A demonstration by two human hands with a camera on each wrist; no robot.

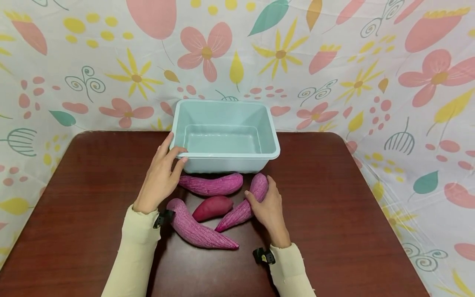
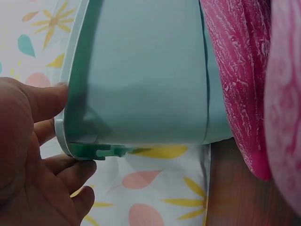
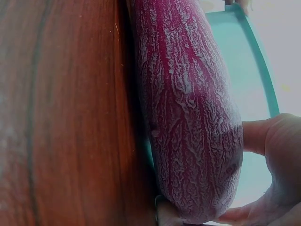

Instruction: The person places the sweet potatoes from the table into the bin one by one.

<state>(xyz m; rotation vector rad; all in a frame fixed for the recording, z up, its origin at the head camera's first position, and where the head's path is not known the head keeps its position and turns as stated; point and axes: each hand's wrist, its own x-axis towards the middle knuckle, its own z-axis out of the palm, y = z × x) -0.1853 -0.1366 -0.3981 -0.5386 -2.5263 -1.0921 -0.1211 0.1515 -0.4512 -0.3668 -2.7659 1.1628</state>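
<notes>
My left hand (image 1: 158, 181) holds the front left corner of a light blue plastic basin (image 1: 230, 156); in the left wrist view its thumb lies on one side of the rim and the fingers on the other. My right hand (image 1: 271, 209) grips a long, wrinkled purple sweet potato (image 1: 239, 213) near its thick end, thumb on the left and fingers on the right. That sweet potato (image 3: 188, 108) fills the middle of the right wrist view, close over the table. Another wrinkled purple sweet potato (image 1: 213, 185) lies along the basin's front, its left end behind my left hand.
A smooth, shorter dark red sweet potato (image 1: 212, 208) lies between the wrinkled ones. Nearest me is a curved purple sweet potato (image 1: 196, 231), beside my left wrist. All lie on a brown wooden table (image 1: 341, 214). A patterned cloth (image 1: 237, 41) hangs right behind the basin.
</notes>
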